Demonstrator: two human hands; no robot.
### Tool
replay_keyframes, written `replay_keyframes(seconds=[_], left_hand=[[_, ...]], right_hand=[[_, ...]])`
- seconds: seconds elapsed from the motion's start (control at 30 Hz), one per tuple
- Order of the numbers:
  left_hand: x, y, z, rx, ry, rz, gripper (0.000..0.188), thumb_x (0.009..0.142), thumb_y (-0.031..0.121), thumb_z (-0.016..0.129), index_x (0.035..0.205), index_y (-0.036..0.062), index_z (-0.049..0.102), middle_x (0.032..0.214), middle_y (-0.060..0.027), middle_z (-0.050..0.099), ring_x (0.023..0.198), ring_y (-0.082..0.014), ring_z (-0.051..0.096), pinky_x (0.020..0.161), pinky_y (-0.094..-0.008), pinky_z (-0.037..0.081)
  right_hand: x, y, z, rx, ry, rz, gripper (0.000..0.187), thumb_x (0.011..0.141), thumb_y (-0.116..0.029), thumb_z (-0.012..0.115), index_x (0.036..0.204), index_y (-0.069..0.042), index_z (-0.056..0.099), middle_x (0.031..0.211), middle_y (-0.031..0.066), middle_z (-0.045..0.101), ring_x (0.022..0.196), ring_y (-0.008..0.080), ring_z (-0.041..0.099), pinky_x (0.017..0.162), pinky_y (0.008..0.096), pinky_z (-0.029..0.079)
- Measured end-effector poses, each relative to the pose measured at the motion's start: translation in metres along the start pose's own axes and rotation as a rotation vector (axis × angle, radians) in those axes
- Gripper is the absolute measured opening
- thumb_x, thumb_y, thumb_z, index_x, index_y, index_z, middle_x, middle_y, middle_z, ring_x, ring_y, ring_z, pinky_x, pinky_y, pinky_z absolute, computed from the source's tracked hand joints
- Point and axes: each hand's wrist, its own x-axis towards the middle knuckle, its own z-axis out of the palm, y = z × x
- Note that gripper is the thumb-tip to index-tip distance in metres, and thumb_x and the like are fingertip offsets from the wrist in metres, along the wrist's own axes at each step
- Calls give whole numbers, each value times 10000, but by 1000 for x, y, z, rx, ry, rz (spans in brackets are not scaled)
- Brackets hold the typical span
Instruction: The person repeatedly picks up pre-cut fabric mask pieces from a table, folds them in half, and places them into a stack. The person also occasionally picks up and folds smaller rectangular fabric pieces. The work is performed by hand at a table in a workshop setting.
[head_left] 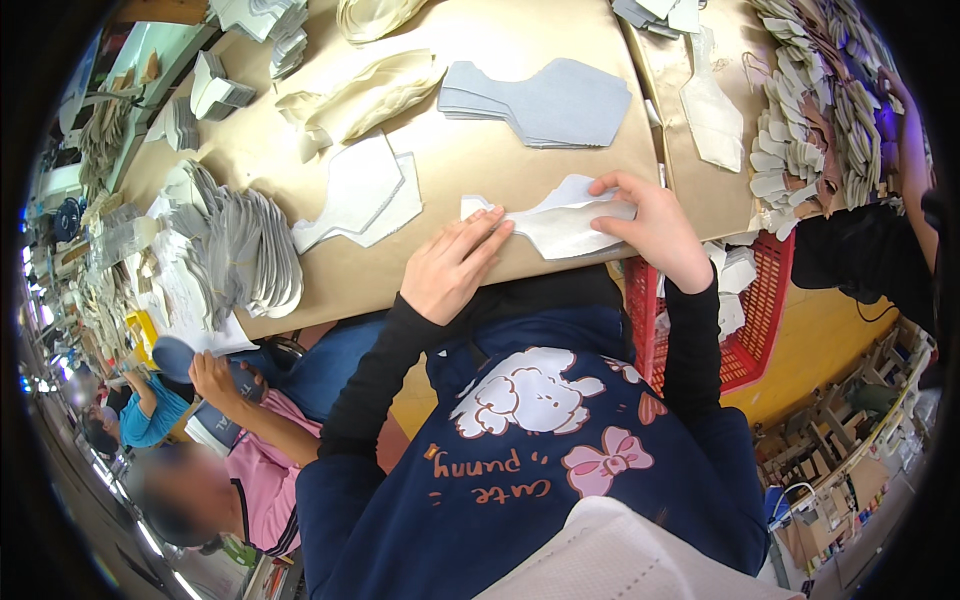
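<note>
Near the table's front edge lies a thin cut-out sheet piece (565, 232), pale grey-white with a narrow neck and a wide angular end. Its wide end is curled or lifted, and a light blue-grey surface shows behind it. My left hand (450, 265) rests flat on the neck, fingers stretched out and side by side. My right hand (655, 225) pinches the wide end between thumb and fingers. Beyond it sits a stack of blue-grey pieces (560, 103) of like shape. Two white pieces (365, 190) overlap to the left of my hands.
Cream pieces (375, 95) lie farther back, and bundled grey pieces (245, 245) stand at the left. A red basket (745, 345) is below the table at my right. At lower left, a person in pink (268, 460) holds a dark blue round thing (173, 357).
</note>
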Motion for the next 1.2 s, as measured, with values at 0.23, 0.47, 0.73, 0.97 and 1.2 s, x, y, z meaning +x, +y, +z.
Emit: replay_keyframes(seconds=[0.23, 0.47, 0.73, 0.97, 1.2], left_hand=[[6, -8, -5, 11, -31, 57, 512, 818, 116, 762, 1317, 176, 665, 1385, -38, 600, 1177, -240, 603, 972, -387, 492], [14, 10, 0, -50, 132, 19, 372, 830, 82, 747, 1199, 120, 711, 1171, -61, 650, 1063, -249, 628, 892, -374, 492], [52, 42, 38, -158, 206, -69, 409, 862, 139, 751, 1266, 107, 696, 1000, -51, 600, 894, -231, 581, 779, -376, 465], [51, 44, 42, -93, 197, -99, 469, 864, 146, 750, 1325, 115, 670, 997, -64, 581, 885, -245, 561, 775, -383, 454], [60, 48, 39, -140, 159, -200, 552, 873, 132, 747, 1406, 113, 605, 1026, -86, 590, 909, -263, 576, 805, -382, 463]], right_hand=[[0, 2, 1, -10, 25, -37, 312, 823, -34, 727, 1123, -31, 643, 833, 66, 637, 787, 133, 620, 750, 283, 488], [-1, 5, 5, 18, 61, -2, 323, 796, -101, 754, 1102, -59, 659, 915, 131, 654, 880, 251, 647, 811, 347, 506], [-12, 2, 9, 60, 125, -41, 423, 829, -81, 756, 1232, -53, 633, 878, 74, 646, 752, 134, 622, 706, 290, 514], [-31, 11, 16, 194, 288, -1, 448, 842, 13, 747, 1271, -32, 626, 836, 30, 637, 736, 97, 602, 705, 249, 514], [-39, 25, 34, 218, 463, -212, 373, 843, 20, 754, 1202, -27, 666, 856, 49, 669, 770, 107, 626, 746, 256, 526]])
